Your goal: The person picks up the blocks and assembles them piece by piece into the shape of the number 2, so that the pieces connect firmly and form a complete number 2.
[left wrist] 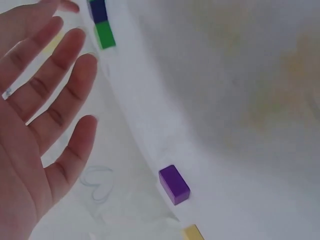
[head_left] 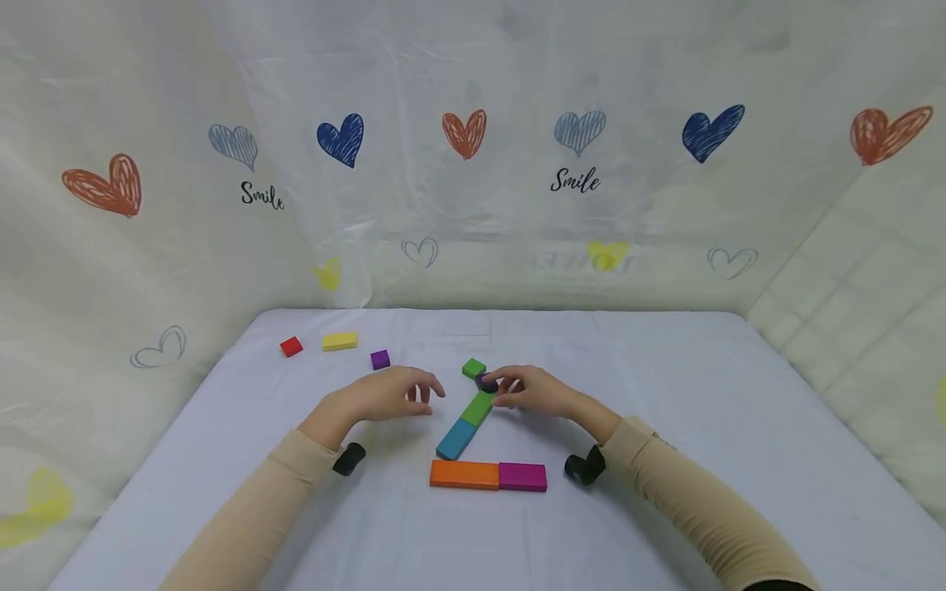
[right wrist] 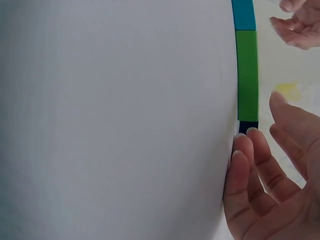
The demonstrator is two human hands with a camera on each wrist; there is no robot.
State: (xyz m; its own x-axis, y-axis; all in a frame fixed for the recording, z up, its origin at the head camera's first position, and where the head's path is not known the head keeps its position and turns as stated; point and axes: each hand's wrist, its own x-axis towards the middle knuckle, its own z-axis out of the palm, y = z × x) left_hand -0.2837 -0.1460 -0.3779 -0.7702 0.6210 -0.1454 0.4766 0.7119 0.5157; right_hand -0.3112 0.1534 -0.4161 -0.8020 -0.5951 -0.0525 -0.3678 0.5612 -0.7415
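Observation:
My right hand reaches in from the right, its fingertips right at a dark purple block. In the right wrist view the fingers are loosely bent and the thumb stands away from the block. That block sits between a small green block and a longer green block, which meets a blue block end to end in a slanting row. Left of this row, my left hand hovers over the table with relaxed, spread fingers and nothing in its grasp.
Nearer me, an orange block and a magenta block lie end to end. At the back left are a red block, a yellow block and a small purple block. A patterned curtain hangs behind the white-covered table.

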